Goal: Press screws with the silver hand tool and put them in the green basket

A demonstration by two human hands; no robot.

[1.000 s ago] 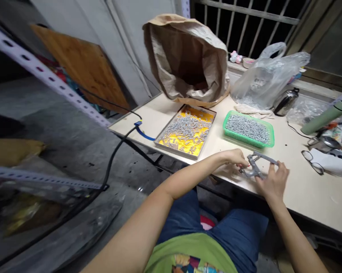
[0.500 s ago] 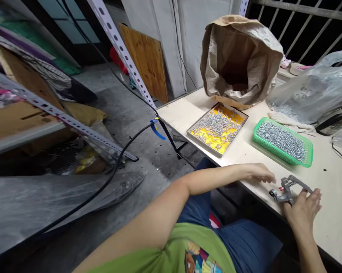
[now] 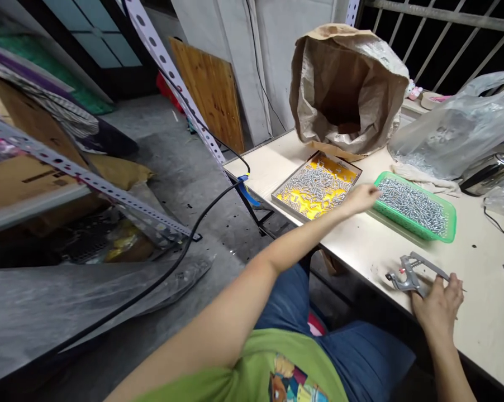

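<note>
My left hand (image 3: 361, 197) hovers between the shallow tray (image 3: 286, 207) and the green plastic basket (image 3: 403, 222), close to the basket's left corner. Its fingers are drawn together, and what they hold, if anything, is too small to make out. Small silvery metal pieces (image 3: 415, 204) fill the basket. Similar pieces (image 3: 317, 181) lie scattered over the tray's yellow bottom. At the table's front edge, my right hand (image 3: 436, 306) is wrapped round the handles of a grey metal plier-like hand tool (image 3: 410, 273). The tool's jaw end points left, and a spring shows between its handles.
A large open paper sack (image 3: 304, 95) stands behind the tray. A clear plastic bag (image 3: 448, 137), a crumpled cloth (image 3: 428, 181) and a shiny kettle (image 3: 489, 173) sit at the back right. A black cable (image 3: 168, 268) hangs across the left side, near a perforated metal post (image 3: 174, 84).
My left hand has moved away from the tool, up and left to the gap between tray and basket. My right hand stays on the tool. The view has shifted slightly.
</note>
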